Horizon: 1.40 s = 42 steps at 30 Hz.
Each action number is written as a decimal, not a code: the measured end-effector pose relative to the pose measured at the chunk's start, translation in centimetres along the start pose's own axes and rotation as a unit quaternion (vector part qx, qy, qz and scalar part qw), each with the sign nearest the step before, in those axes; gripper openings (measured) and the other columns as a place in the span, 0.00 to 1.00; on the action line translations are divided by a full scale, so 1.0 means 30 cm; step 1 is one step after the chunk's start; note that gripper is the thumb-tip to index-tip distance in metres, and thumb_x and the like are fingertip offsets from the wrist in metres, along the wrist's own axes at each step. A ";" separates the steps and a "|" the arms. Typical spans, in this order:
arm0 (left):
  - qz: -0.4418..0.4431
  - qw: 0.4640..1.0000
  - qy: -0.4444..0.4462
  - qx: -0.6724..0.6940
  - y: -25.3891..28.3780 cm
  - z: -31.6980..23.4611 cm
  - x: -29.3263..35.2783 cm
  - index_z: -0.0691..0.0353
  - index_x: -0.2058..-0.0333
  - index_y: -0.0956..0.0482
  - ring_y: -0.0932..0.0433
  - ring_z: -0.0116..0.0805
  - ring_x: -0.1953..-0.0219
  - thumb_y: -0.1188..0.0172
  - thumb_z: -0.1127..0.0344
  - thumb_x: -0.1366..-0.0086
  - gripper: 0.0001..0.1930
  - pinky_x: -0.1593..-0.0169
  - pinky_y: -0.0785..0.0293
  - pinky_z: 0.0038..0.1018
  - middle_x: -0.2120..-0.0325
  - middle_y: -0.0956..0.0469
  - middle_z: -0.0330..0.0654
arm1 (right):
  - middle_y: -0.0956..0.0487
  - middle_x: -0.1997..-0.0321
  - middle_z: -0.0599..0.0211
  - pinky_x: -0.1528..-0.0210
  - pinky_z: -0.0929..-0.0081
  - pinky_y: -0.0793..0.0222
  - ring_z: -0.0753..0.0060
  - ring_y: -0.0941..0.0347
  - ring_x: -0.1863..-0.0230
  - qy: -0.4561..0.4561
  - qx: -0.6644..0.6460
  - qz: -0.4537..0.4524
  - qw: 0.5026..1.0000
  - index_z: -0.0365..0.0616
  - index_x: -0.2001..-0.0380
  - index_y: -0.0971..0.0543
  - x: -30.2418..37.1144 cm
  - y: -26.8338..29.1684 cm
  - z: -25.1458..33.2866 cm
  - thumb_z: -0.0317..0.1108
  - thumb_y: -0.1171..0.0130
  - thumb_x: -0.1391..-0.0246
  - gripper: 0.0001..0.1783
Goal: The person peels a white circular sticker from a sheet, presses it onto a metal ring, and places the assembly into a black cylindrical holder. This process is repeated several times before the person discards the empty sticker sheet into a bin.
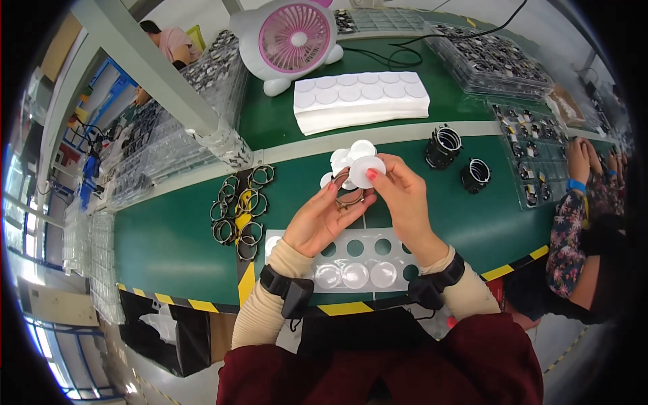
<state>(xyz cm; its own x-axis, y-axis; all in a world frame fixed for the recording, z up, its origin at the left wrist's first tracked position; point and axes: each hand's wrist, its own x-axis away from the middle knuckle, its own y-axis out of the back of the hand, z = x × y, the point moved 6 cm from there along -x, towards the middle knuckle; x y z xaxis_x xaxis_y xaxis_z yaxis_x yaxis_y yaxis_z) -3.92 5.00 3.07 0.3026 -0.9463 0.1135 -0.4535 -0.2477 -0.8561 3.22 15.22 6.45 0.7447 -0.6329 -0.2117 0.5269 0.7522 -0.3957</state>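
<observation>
Over the middle of the green bench, my left hand (pixel 314 219) is closed around a thin metal ring (pixel 349 200). My right hand (pixel 408 204) pinches a round white sticker (pixel 364 173) between thumb and fingers, against the upper part of that ring. Just beyond the fingers lie several white discs (pixel 362 149), partly overlapping. Under my wrists is a sticker sheet (pixel 368 236) with round holes along one row and round stickers (pixel 355 275) left in the other. The right forearm hides the sheet's right end.
More metal rings (pixel 251 202) lie in a group to the left. Two black cylinders (pixel 443 146) stand to the right. Behind are a stack of sticker sheets (pixel 362 111) and a fan (pixel 290 40). A parts tray (pixel 530 155) sits near a co-worker's hands (pixel 582 160) at the right.
</observation>
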 end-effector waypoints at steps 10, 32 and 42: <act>-0.048 0.998 0.010 0.039 0.046 0.004 -0.001 0.61 0.46 0.40 0.30 0.38 0.50 0.59 0.56 0.32 0.20 0.46 0.31 0.34 0.51 0.33 0.46 | 0.24 0.66 0.68 0.62 0.84 0.34 0.82 0.29 0.65 -0.133 0.030 0.083 0.987 0.38 0.67 0.28 0.027 -0.025 -0.115 0.24 0.45 0.49 0.06; -0.081 0.996 0.026 0.038 0.062 0.026 0.007 0.63 0.51 0.36 0.28 0.35 0.54 0.55 0.56 0.35 0.19 0.50 0.28 0.34 0.56 0.29 0.45 | 0.23 0.65 0.62 0.67 0.85 0.30 0.82 0.28 0.67 -0.114 0.114 0.068 0.985 0.40 0.64 0.35 0.034 -0.030 -0.134 0.20 0.46 0.51 0.12; -0.078 0.996 0.027 0.026 0.041 0.034 0.018 0.64 0.53 0.34 0.27 0.35 0.55 0.55 0.57 0.35 0.18 0.49 0.29 0.35 0.57 0.29 0.44 | 0.24 0.69 0.65 0.67 0.86 0.31 0.83 0.29 0.69 -0.123 0.149 0.077 0.978 0.38 0.60 0.33 0.029 -0.059 -0.137 0.25 0.45 0.50 0.13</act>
<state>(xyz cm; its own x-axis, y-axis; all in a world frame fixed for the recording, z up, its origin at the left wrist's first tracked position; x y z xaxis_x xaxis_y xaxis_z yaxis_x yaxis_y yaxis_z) -3.47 4.39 1.56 0.3188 -0.9077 0.2729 -0.3606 -0.3824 -0.8507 1.24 12.59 3.29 0.8815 -0.4720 -0.0118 0.4692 0.8785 -0.0894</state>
